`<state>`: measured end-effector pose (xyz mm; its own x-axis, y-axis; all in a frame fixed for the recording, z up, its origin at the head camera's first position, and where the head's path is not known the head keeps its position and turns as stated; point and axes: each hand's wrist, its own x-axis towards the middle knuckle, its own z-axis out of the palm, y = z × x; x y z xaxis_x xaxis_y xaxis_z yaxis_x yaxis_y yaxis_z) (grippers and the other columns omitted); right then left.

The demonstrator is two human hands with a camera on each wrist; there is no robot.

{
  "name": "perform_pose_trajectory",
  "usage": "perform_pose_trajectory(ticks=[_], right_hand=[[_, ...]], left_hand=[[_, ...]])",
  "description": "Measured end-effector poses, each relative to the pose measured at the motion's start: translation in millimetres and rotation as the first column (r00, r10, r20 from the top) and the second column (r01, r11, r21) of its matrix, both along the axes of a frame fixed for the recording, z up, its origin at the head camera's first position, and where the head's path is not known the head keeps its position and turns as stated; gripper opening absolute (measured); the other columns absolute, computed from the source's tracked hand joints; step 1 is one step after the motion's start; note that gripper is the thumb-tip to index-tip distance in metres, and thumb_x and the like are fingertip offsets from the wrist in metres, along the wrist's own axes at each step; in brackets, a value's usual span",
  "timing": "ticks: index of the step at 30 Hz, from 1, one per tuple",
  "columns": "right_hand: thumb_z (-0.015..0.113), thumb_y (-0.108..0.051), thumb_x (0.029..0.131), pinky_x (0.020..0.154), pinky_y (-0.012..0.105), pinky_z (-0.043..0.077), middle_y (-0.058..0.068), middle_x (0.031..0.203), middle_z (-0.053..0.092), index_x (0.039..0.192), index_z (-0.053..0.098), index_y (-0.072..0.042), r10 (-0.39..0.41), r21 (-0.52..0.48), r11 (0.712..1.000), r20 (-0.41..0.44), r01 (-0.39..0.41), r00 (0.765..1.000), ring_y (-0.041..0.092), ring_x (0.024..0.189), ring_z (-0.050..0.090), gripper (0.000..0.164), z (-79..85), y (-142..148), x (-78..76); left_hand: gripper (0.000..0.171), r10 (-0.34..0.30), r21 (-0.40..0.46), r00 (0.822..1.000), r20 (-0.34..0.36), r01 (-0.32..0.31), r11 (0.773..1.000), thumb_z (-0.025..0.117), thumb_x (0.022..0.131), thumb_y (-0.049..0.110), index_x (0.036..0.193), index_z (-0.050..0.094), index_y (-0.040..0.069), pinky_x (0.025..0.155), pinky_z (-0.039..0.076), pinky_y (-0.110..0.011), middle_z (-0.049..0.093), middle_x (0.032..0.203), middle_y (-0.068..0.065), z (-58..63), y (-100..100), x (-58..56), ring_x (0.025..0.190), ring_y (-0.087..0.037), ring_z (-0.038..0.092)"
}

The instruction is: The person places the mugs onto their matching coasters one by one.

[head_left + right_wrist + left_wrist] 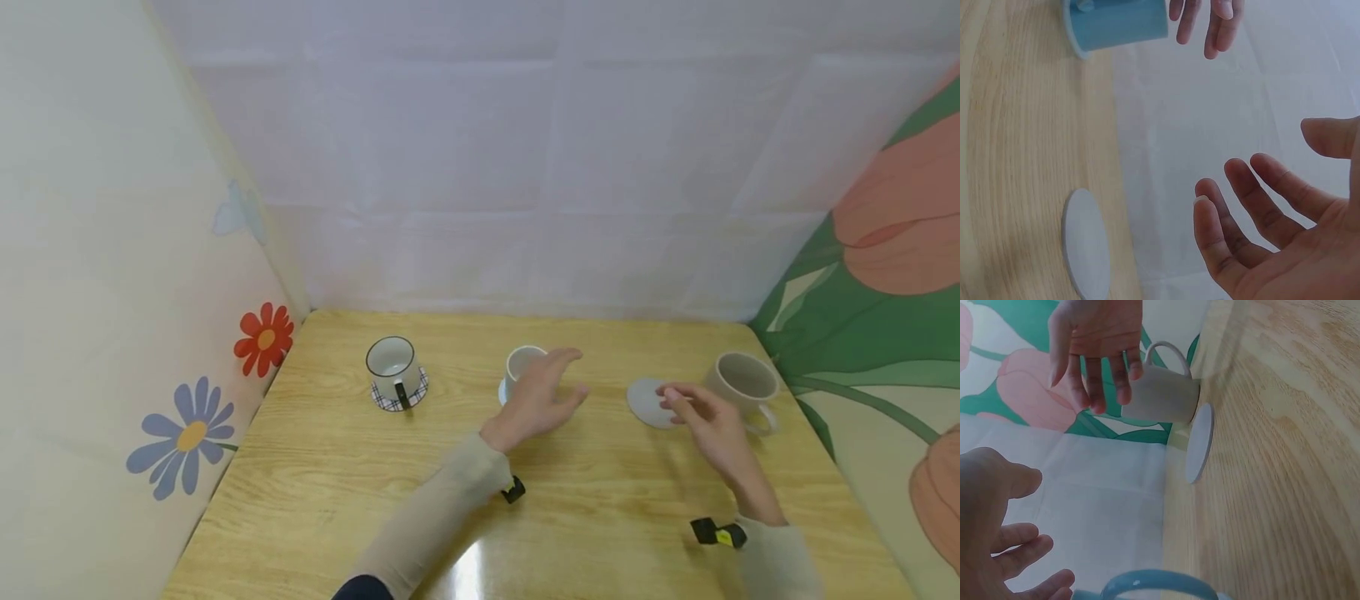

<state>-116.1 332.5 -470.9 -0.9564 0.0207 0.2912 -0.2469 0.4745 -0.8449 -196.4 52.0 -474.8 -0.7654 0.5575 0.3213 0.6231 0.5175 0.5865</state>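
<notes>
Over the middle of the table my left hand (537, 398) hovers, fingers spread and holding nothing. It partly hides a light blue mug (522, 361) that stands on a pale blue coaster (503, 392). In the right wrist view the mug's blue side (1125, 26) shows. My right hand (708, 423) is in the air beside a round grey coaster (647, 403), its fingers loosely bent around nothing. Just behind that hand a beige mug (742, 379) stands on the table, apart from the grey coaster, its handle (767, 421) toward the front.
A white mug with a black rim (392, 367) stands at the left on a checked coaster (420, 392). White cloth (450, 208) hangs behind the wooden table (315, 492). Flower-printed cloths border the left and right sides.
</notes>
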Motion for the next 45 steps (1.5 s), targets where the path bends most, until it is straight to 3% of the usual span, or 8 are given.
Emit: perform_pose_trajectory(ticks=[8,17,22,27,34,45], right_hand=[[0.060,-0.006,0.109,0.076,0.014,0.059,-0.029,0.111,0.072,0.124,0.067,0.014,-0.043,-0.015,0.999,-0.042,0.042,0.998,-0.007,0.097,0.070,0.026,5.3,10,0.8],[0.061,-0.011,0.109,0.075,0.008,0.056,-0.036,0.109,0.068,0.127,0.066,0.013,-0.119,0.027,0.993,-0.008,0.119,0.993,-0.015,0.095,0.067,0.030,9.2,28,2.0],[0.062,-0.014,0.109,0.077,0.007,0.056,-0.037,0.104,0.068,0.129,0.065,0.013,-0.142,0.024,0.990,0.034,0.142,0.989,-0.013,0.093,0.067,0.033,11.0,34,1.3],[0.066,-0.020,0.108,0.073,0.006,0.051,-0.033,0.097,0.071,0.128,0.067,0.008,-0.219,0.071,0.974,0.047,0.215,0.975,-0.017,0.087,0.063,0.035,12.2,40,4.1],[0.066,-0.027,0.107,0.069,0.004,0.044,-0.047,0.095,0.051,0.128,0.069,0.005,-0.309,0.174,0.939,0.041,0.298,0.950,-0.026,0.089,0.050,0.038,14.3,50,10.5],[0.071,-0.019,0.104,0.070,0.001,0.048,-0.046,0.094,0.057,0.123,0.070,0.007,-0.367,0.101,0.925,0.001,0.365,0.930,-0.025,0.085,0.058,0.032,11.5,64,16.8]], left_hand=[[0.058,-0.002,-0.071,1.000,-0.010,0.002,0.997,0.061,0.109,0.037,0.159,0.047,0.012,0.129,0.036,-0.036,0.051,0.164,-0.005,-0.8,17,1.3,0.152,-0.022,0.047],[0.058,-0.027,-0.094,1.000,-0.003,0.027,0.995,0.061,0.108,0.037,0.158,0.048,0.012,0.126,0.040,-0.038,0.052,0.163,-0.004,-0.3,36,1.9,0.150,-0.023,0.049],[0.056,0.012,-0.115,1.000,-0.013,-0.014,0.993,0.061,0.108,0.041,0.156,0.050,0.015,0.123,0.044,-0.038,0.055,0.160,-0.001,-5.7,48,0.4,0.146,-0.021,0.054],[0.054,0.058,-0.123,0.998,-0.005,-0.058,0.991,0.058,0.108,0.045,0.154,0.053,0.018,0.120,0.047,-0.036,0.056,0.159,0.003,-12.0,60,2.6,0.144,-0.019,0.055],[0.053,0.063,-0.129,0.998,0.017,-0.060,0.990,0.061,0.107,0.042,0.153,0.054,0.015,0.120,0.047,-0.033,0.057,0.158,0.000,-14.4,77,8.6,0.143,-0.019,0.056],[0.054,0.069,-0.119,0.997,0.019,-0.067,0.991,0.063,0.106,0.043,0.151,0.055,0.013,0.118,0.047,-0.032,0.060,0.155,-0.003,-31.2,90,6.0,0.140,-0.018,0.058]])
